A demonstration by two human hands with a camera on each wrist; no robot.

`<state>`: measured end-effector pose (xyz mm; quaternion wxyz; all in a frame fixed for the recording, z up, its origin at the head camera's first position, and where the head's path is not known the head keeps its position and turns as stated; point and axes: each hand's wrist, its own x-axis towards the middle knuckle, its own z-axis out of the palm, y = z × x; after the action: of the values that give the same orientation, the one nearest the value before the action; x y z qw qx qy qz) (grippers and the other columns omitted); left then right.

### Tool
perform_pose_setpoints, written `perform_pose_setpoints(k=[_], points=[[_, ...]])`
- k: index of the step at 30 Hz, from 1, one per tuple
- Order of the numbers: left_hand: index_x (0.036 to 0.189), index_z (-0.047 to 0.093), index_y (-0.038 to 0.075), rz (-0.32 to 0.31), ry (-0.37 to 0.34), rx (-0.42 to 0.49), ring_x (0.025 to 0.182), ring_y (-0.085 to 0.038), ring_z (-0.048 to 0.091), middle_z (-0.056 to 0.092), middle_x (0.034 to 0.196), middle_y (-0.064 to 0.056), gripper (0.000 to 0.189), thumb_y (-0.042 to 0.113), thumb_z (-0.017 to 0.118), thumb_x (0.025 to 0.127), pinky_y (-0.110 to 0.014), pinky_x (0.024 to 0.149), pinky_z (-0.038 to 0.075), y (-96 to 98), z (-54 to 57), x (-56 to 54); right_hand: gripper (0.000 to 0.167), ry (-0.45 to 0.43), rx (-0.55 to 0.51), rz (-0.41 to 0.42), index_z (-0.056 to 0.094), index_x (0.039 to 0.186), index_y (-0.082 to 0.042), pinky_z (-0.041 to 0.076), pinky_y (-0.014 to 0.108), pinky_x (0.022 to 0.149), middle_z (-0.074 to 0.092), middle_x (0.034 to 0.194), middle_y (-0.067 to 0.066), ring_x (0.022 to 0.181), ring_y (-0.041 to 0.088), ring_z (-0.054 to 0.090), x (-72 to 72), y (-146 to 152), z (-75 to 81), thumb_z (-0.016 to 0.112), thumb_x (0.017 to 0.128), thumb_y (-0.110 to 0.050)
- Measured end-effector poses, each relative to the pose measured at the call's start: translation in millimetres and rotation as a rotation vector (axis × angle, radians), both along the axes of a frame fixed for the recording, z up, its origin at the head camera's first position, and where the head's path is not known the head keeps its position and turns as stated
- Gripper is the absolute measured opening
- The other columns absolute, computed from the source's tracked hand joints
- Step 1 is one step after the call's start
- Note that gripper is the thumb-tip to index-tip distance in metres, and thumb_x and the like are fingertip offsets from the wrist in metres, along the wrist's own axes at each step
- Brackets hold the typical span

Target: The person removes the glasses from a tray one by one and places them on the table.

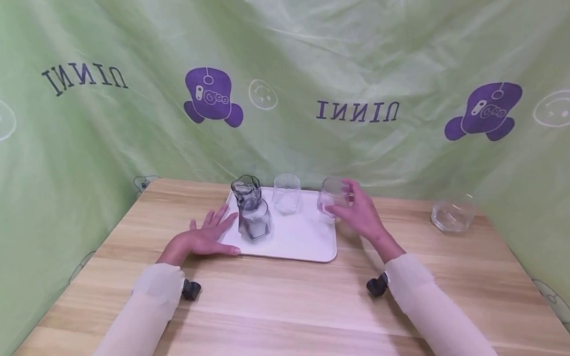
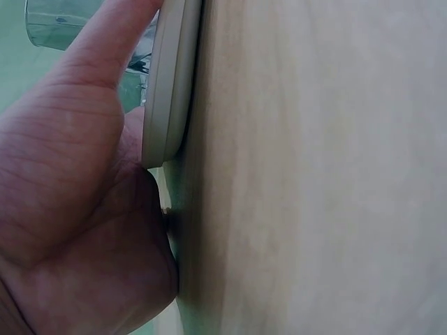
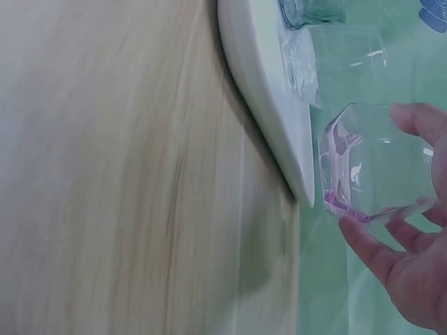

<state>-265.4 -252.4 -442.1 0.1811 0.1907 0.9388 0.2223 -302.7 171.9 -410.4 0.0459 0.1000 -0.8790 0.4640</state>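
Note:
My right hand [image 1: 361, 214] grips a clear drinking glass [image 1: 329, 199] at the back right corner of a white tray [image 1: 303, 244]. The right wrist view puts thumb and fingers on opposite sides of this glass [image 3: 370, 157], its base a little apart from the tray. My left hand [image 1: 205, 240] rests against the tray's front left corner, fingers spread and fairly straight, thumb along the front rim. Near it on the tray stand a dark grey wavy glass [image 1: 245, 188] and, in front, a greyish glass [image 1: 255, 224]. Another clear glass [image 1: 286, 196] stands at the tray's back middle.
A further clear glass [image 1: 453, 218] stands alone on the wooden table [image 1: 280, 309], far to the right. Behind the table hangs a green printed curtain [image 1: 286, 131], close to the back edge and both sides.

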Motion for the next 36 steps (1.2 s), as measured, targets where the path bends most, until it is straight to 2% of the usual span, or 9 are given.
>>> perform_pose_setpoints(k=[4, 11, 20, 30, 36], points=[[0.167, 0.007, 0.017, 0.005, -0.011, -0.004, 0.149, -0.050, -0.020, -0.022, 0.169, -0.011, 0.119, 0.077, 0.065, 0.083, -0.081, 0.101, -0.020, 2.0, 0.9, -1.0, 0.090, 0.007, 0.000, -0.001, 0.035, 0.155, -0.007, 0.051, 0.055, 0.099, 0.049, 0.146, 0.020, 0.129, 0.042, 0.051, 5.0, 15.8, 0.1, 0.086, 0.086, -0.031], [0.167, 0.006, 0.017, 0.003, -0.007, -0.014, 0.149, -0.051, -0.020, -0.022, 0.169, -0.011, 0.120, 0.077, 0.065, 0.083, -0.081, 0.101, -0.019, 2.8, 2.1, -0.2, 0.098, 0.013, 0.043, -0.040, 0.031, 0.158, -0.004, 0.047, 0.059, 0.102, 0.049, 0.146, 0.022, 0.128, 0.043, 0.050, 13.2, 40.3, 0.4, 0.086, 0.085, -0.041], [0.167, 0.007, 0.014, 0.007, -0.016, -0.055, 0.149, -0.050, -0.019, -0.021, 0.169, -0.014, 0.117, 0.072, 0.067, 0.085, -0.082, 0.103, -0.014, 3.3, 4.7, -1.0, 0.097, 0.007, 0.061, -0.099, 0.032, 0.154, -0.001, 0.045, 0.062, 0.102, 0.048, 0.144, 0.025, 0.128, 0.046, 0.048, 22.5, 68.6, -1.6, 0.085, 0.085, -0.044], [0.167, 0.007, 0.013, -0.009, -0.019, -0.047, 0.149, -0.051, -0.019, -0.021, 0.169, -0.015, 0.117, 0.071, 0.068, 0.085, -0.082, 0.102, -0.015, 2.7, 7.5, -4.3, 0.096, -0.009, 0.037, -0.144, 0.028, 0.155, 0.002, 0.043, 0.065, 0.101, 0.045, 0.144, 0.030, 0.128, 0.050, 0.046, 32.2, 98.3, -2.5, 0.084, 0.088, -0.037], [0.167, 0.007, 0.016, -0.005, -0.016, -0.046, 0.150, -0.049, -0.020, -0.023, 0.169, -0.011, 0.118, 0.075, 0.066, 0.084, -0.082, 0.103, -0.015, -1.2, -1.6, -6.2, 0.093, -0.015, 0.054, -0.179, 0.028, 0.153, 0.006, 0.044, 0.064, 0.100, 0.045, 0.142, 0.032, 0.124, 0.050, 0.048, 35.1, 109.2, -5.0, 0.084, 0.088, -0.030]])
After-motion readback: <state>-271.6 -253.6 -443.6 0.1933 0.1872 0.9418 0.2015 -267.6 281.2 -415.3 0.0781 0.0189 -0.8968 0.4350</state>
